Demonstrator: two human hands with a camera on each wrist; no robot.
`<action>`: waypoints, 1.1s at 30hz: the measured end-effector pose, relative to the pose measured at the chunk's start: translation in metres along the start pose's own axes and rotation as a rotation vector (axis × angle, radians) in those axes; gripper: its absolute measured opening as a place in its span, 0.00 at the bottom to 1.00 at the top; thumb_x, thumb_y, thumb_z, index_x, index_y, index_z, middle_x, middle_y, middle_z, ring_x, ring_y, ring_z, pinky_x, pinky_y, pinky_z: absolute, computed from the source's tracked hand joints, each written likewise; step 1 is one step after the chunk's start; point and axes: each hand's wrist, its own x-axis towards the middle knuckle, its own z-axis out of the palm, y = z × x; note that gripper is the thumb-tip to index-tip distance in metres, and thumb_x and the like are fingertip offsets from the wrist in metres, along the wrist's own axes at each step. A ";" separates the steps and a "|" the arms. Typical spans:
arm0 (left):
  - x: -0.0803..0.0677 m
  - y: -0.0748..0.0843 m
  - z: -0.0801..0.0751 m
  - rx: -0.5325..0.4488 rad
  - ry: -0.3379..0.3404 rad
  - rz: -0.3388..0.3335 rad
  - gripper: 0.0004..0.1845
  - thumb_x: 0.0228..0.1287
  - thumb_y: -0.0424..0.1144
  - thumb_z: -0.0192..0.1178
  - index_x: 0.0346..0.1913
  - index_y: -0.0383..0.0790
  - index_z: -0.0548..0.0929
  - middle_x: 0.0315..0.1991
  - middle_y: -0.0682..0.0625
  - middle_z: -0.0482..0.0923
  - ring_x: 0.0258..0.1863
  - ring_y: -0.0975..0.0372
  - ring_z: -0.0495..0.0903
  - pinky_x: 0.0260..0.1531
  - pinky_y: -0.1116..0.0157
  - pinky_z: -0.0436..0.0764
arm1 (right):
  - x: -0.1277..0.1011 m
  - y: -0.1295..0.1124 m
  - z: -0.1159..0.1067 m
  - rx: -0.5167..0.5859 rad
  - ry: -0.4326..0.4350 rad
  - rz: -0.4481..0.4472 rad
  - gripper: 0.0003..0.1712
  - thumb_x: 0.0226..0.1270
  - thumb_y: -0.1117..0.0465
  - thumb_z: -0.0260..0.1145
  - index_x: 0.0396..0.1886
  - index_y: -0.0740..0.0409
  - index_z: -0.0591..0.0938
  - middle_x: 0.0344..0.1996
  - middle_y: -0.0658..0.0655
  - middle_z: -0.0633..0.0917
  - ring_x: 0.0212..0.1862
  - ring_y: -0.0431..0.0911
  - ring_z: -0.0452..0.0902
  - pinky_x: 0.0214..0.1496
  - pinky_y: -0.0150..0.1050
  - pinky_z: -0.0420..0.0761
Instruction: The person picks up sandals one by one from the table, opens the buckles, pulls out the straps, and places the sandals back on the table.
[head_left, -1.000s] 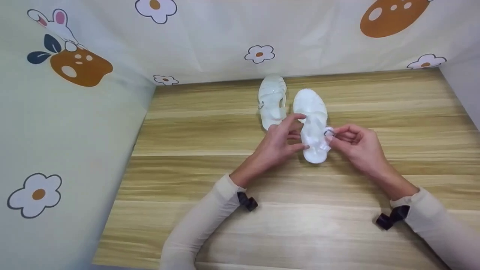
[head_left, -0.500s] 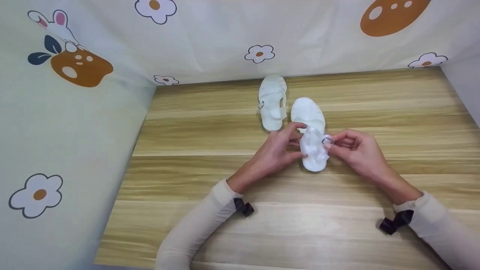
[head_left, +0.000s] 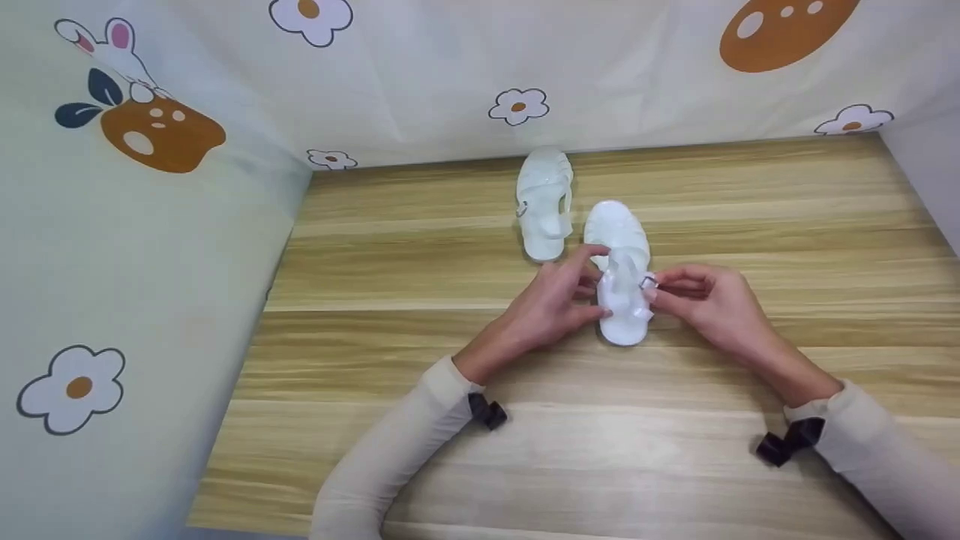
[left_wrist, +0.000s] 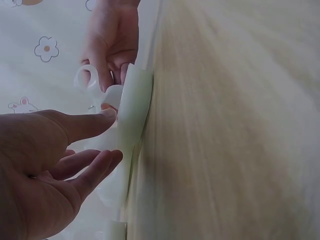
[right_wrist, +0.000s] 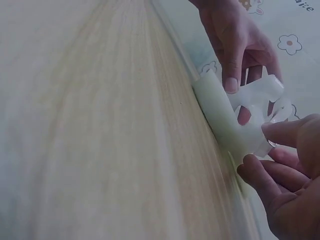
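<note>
The near sandal (head_left: 622, 289) lies lengthwise away from the person, between both hands: the left hand (head_left: 551, 300) grips its side, the right hand (head_left: 709, 304) pinches its buckle (head_left: 648, 283).

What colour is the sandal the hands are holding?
White, slightly translucent; the sandal shows best in the head view, held by both hands.

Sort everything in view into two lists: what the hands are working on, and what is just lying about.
In hand:
- near sandal, on the wooden table
- its strap buckle
- left hand, holding the sandal's side
- right hand, pinching the buckle

Lying about:
- far sandal, untouched
- printed backdrop
</note>
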 end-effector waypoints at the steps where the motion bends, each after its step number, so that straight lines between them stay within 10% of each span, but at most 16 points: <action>1: 0.000 0.000 0.000 0.000 0.000 0.001 0.41 0.64 0.32 0.78 0.76 0.39 0.69 0.54 0.42 0.90 0.55 0.56 0.92 0.57 0.67 0.88 | 0.000 0.000 0.000 0.010 0.000 0.001 0.22 0.69 0.51 0.81 0.51 0.63 0.90 0.46 0.53 0.95 0.47 0.34 0.92 0.47 0.30 0.90; 14: -0.001 0.001 0.001 0.015 -0.011 0.013 0.44 0.63 0.36 0.80 0.78 0.41 0.66 0.57 0.43 0.89 0.55 0.61 0.91 0.58 0.70 0.87 | 0.005 -0.005 -0.007 0.049 -0.095 0.079 0.26 0.71 0.51 0.78 0.58 0.66 0.87 0.46 0.51 0.95 0.47 0.37 0.92 0.48 0.33 0.91; 22: 0.000 0.019 -0.002 0.230 0.030 0.083 0.56 0.57 0.65 0.79 0.82 0.46 0.64 0.73 0.50 0.77 0.72 0.59 0.75 0.74 0.63 0.75 | 0.009 -0.003 -0.008 0.101 -0.128 0.097 0.27 0.70 0.53 0.80 0.59 0.67 0.86 0.45 0.52 0.95 0.46 0.39 0.93 0.48 0.38 0.92; 28: 0.018 0.032 -0.002 0.295 0.067 0.169 0.26 0.75 0.53 0.69 0.70 0.46 0.81 0.66 0.53 0.85 0.71 0.62 0.78 0.75 0.66 0.73 | 0.013 0.005 -0.012 0.159 -0.189 0.119 0.26 0.70 0.55 0.79 0.58 0.68 0.82 0.43 0.52 0.94 0.47 0.40 0.92 0.50 0.39 0.92; 33: 0.032 0.030 0.001 0.334 0.009 0.181 0.11 0.77 0.41 0.67 0.56 0.45 0.90 0.46 0.55 0.92 0.50 0.63 0.87 0.54 0.70 0.81 | 0.017 0.012 -0.016 0.201 -0.235 0.131 0.24 0.70 0.57 0.79 0.55 0.67 0.80 0.42 0.52 0.93 0.46 0.39 0.91 0.52 0.39 0.92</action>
